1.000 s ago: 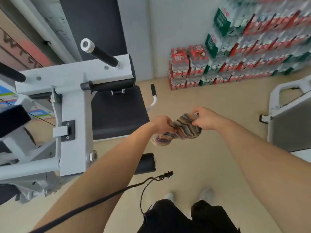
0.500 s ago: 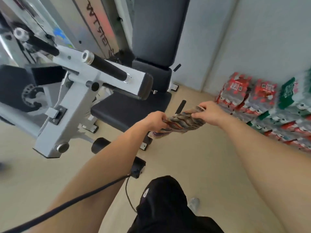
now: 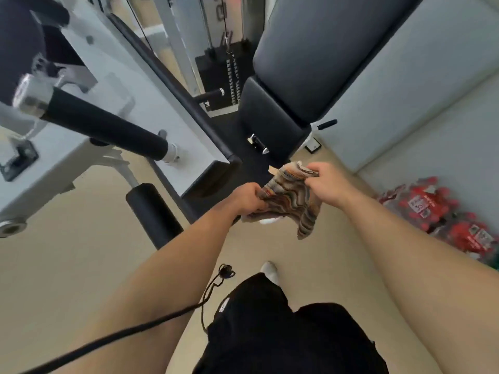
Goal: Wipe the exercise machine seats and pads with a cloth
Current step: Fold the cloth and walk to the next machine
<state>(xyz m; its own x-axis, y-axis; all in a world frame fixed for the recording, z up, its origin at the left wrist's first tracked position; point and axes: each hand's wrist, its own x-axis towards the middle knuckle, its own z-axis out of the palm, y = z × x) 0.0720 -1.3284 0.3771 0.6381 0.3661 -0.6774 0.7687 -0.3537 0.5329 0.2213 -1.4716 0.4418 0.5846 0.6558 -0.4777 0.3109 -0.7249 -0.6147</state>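
Both hands hold the striped cloth (image 3: 290,201) in the air before the black seat (image 3: 270,125): the left hand (image 3: 247,199) grips one end, the right hand (image 3: 325,182) pinches the other.

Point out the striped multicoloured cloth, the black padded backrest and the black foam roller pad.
Striped multicoloured cloth (image 3: 293,201), head view, middle of the bunched fabric.
Black padded backrest (image 3: 324,49), head view, centre of the upholstery.
Black foam roller pad (image 3: 152,213), head view, mid-length of the cylinder.

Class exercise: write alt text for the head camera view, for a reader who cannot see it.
A person's left hand and right hand hold a striped cloth between them above a beige floor, in front of the dark seat and back pad of a white-framed exercise machine.
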